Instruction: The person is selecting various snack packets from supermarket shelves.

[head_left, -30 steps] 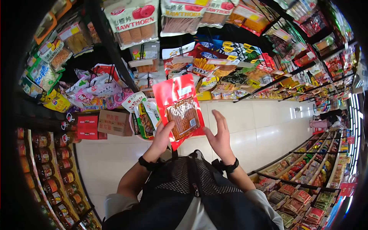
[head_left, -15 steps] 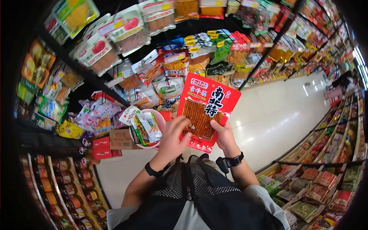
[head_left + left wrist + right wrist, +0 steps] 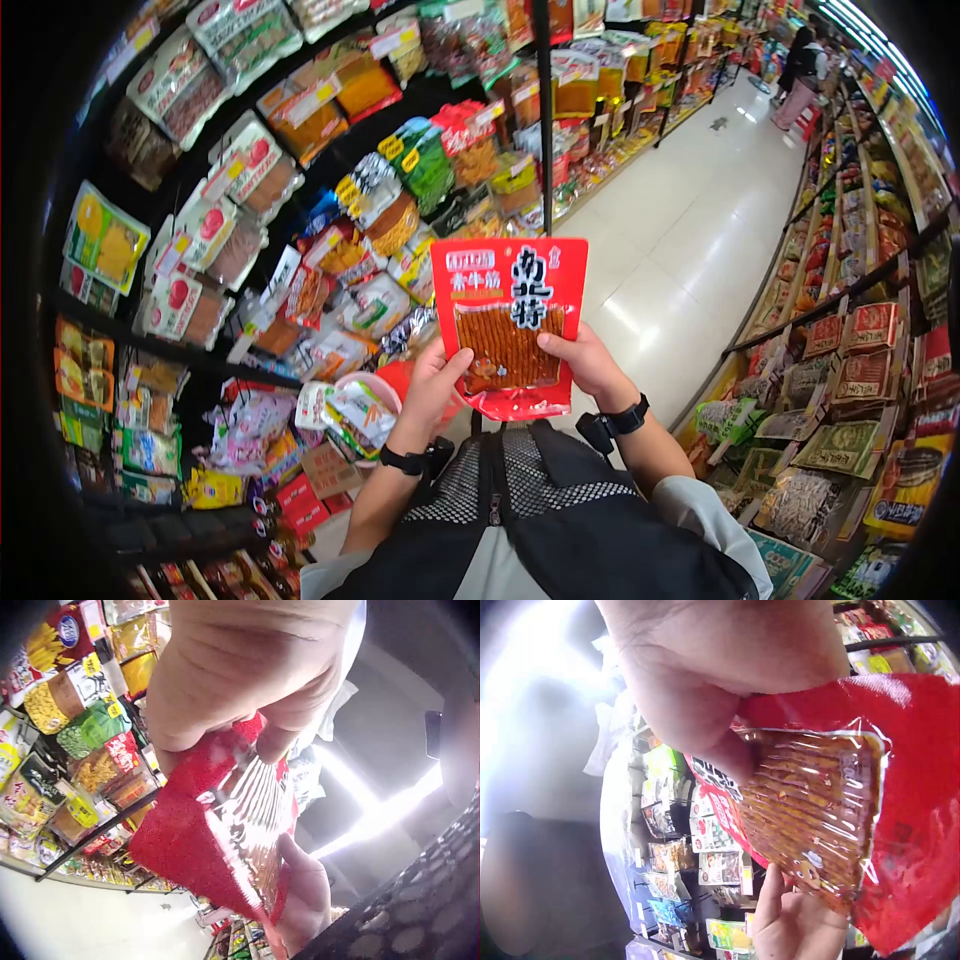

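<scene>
In the head view, a red snack packet (image 3: 578, 290) with black characters and a clear window onto brown strips stands upright before my torso, front facing me. My left hand (image 3: 430, 388) grips its lower left edge, thumb on the front. The right hand (image 3: 592, 370) holds the right edge the same way, its thumb over the window. From the left wrist, the red packet (image 3: 187, 836) is seen edge-on with my left hand (image 3: 247, 667) above it. In the right wrist view, the window's strips (image 3: 810, 802) show beside my right thumb (image 3: 731, 754).
A pink tub (image 3: 384, 386) with several packets (image 3: 358, 412) is left of my left hand. Hanging snack bags (image 3: 390, 215) fill the rack on the left; low shelves of packets (image 3: 845, 445) line the right. Pale floor (image 3: 670, 230) runs between them towards people (image 3: 800, 80) far off.
The packet was turned from its back to its front, and the right hand took hold of it. The left hand has moved to its left edge. The head view has swung right along the aisle.
</scene>
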